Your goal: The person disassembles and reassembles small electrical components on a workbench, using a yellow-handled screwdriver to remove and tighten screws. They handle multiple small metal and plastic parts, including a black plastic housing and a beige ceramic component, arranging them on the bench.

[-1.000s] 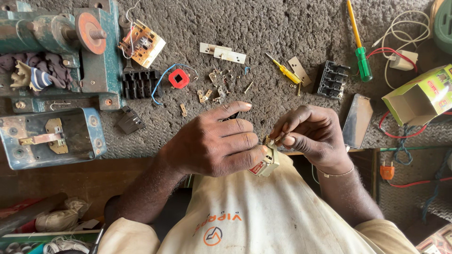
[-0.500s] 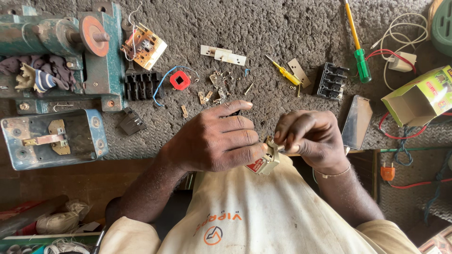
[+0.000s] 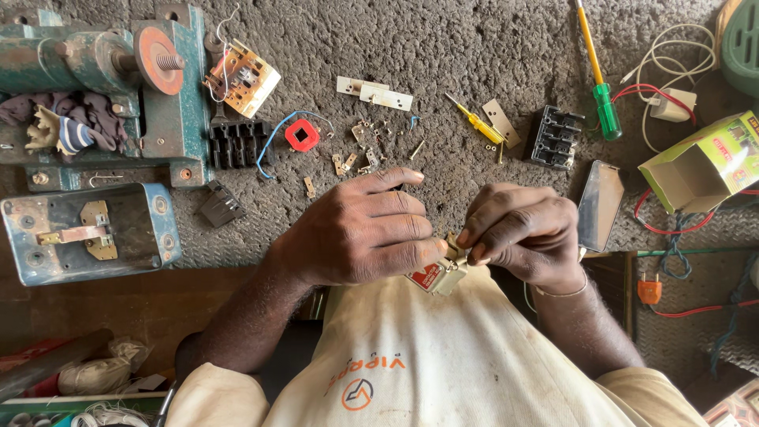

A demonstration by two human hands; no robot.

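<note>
Right now your left hand (image 3: 360, 233) grips the small switch body (image 3: 439, 274) just off the workbench's (image 3: 443, 47) near edge, while your right hand (image 3: 526, 233) pinches its brass contact; next, seat it carefully, steady pressure needed.

open green-yellow carton (image 3: 706, 162) far right, on bench

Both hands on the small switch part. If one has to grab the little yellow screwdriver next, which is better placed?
Probably the right hand. The yellow screwdriver lies on the mat just beyond it, while the left hand wraps the small switch part and sits farther over. The right only pinches the part's top.
</note>
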